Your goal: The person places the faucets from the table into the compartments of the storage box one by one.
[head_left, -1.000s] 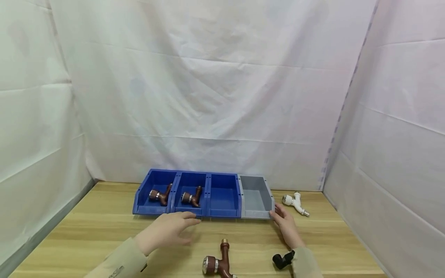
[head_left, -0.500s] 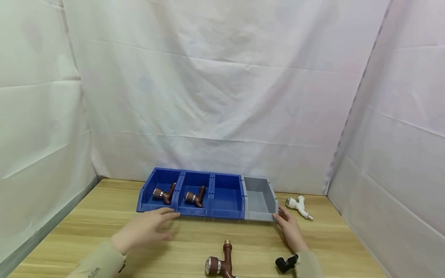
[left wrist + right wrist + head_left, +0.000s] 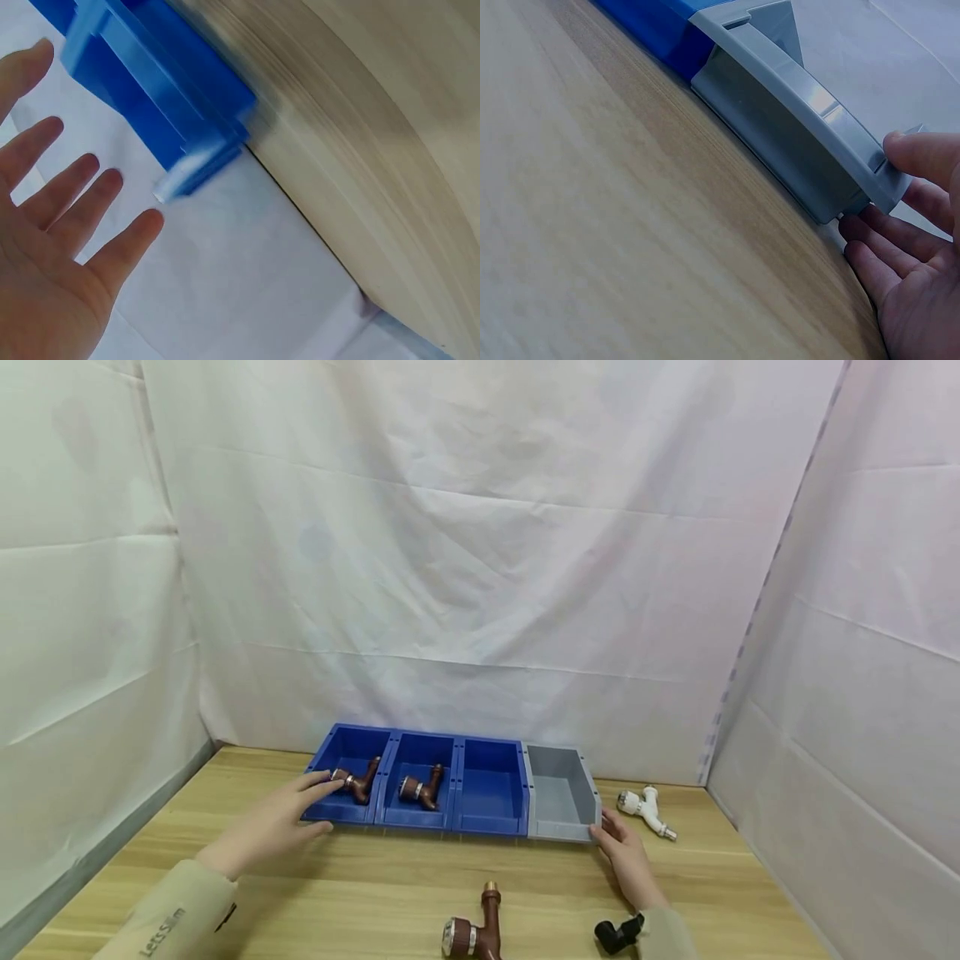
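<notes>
A row of bins stands on the table: several blue bins and a grey bin at the right end. Brown taps lie in the two leftmost bins, a left tap and a second tap. My right hand holds the grey bin's front right corner, the thumb on its lip and the fingers at its side and below. My left hand, fingers spread and holding nothing, is at the leftmost bin's front left corner. In the left wrist view a gap shows between the fingertips and the blue bin.
A third brown tap lies at the table's front, cut off by the frame. A black elbow-shaped fitting lies beside my right sleeve. To the right of the grey bin lies a white tap. White curtains enclose the table.
My left hand has moved left from in front of the second bin to the leftmost bin's corner. The right hand keeps its hold on the grey bin. The head view has shifted slightly.
</notes>
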The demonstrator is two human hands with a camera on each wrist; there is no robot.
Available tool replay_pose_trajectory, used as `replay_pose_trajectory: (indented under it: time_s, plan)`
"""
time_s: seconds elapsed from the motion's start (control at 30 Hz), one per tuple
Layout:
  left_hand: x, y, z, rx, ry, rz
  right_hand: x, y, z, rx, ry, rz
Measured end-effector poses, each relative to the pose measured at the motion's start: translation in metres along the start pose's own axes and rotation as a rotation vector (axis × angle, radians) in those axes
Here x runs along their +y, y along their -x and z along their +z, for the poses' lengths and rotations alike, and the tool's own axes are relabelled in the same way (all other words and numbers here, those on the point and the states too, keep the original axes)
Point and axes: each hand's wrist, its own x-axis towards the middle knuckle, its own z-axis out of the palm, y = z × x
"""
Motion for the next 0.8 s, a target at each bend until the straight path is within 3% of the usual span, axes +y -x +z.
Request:
replay_pose_trajectory:
  time_s: [0.17,0.4,0.6,0.8]
  plan:
    - [-0.013,-0.003,-0.002,0.032,0.006,-0.078,0.002,0.0,0.0,0.002,0.003,-0.002]
    - [-0.026,-0.016,-0.001,0.101,0.056,-0.116,0.0,0.0,-0.001,0.013,0.011,-0.021]
    - [-0.029,-0.024,0.0,0.086,0.189,-0.248,0.0,0.0,-0.001,0.02,0.011,-0.023]
    - [-0.033,-0.027,0.005,0.041,0.414,-0.414,0.0,0.0,0.001,0.018,0.01,-0.029]
